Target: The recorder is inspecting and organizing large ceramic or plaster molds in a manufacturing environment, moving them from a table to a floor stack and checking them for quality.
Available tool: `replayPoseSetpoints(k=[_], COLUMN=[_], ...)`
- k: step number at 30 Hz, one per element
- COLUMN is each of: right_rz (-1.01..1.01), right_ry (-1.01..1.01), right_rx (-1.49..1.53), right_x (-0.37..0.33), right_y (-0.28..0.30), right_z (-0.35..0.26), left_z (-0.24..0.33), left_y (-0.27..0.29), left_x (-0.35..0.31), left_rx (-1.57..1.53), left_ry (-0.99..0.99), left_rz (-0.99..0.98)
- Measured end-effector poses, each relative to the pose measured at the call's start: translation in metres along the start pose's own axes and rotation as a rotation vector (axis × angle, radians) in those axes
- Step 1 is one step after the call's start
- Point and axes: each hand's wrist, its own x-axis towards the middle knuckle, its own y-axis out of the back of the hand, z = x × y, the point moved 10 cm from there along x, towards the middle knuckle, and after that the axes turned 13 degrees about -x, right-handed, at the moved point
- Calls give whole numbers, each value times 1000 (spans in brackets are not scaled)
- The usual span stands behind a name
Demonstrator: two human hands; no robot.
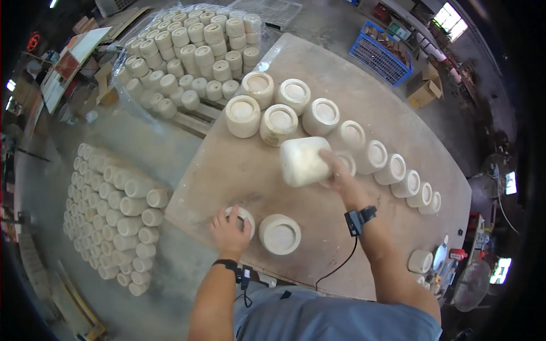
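My right hand (340, 173) holds up a cream-white plaster mold (303, 163), rounded and block-like, above the table. Its fingers press against the mold's right side, and it blurs slightly. Down by the near left edge of the table, my left hand (230, 230) lies over another round plaster mold (248, 220), with fingers curled onto its top and rim. Just right of that hand stands a third mold (280, 234), its round recess facing up. Behind the raised one, a mold (344, 162) is partly hidden by my right hand.
More molds (280, 119) stand along the far side of the brown table (227, 170), in a line reaching right. A wrapped pallet stack (196, 57) stands beyond. Molds (116, 213) are piled on the floor at left. A blue crate (380, 54) sits at the back right.
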Motion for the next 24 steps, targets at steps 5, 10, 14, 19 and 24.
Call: replayPoseSetpoints(k=[5,10,14,19,24], right_rz=[-295,-276,-258,387,201], right_ry=[-35,-53,21,314,408], right_rx=[738,968,641,-1105,-1452], right_x=[-42,-44,-42,-27,-41], right_y=[-58,-63,-58,-74,-139], right_z=[16,43,40,27,39], left_z=[9,13,14,9,6], left_y=[2,3,2,-2,-2], left_x=[4,6,6,5,5], left_rx=[17,34,35,19,30], left_ry=[-41,-6,-38,-14,-33], left_rz=[3,-32,-10,-60,-35])
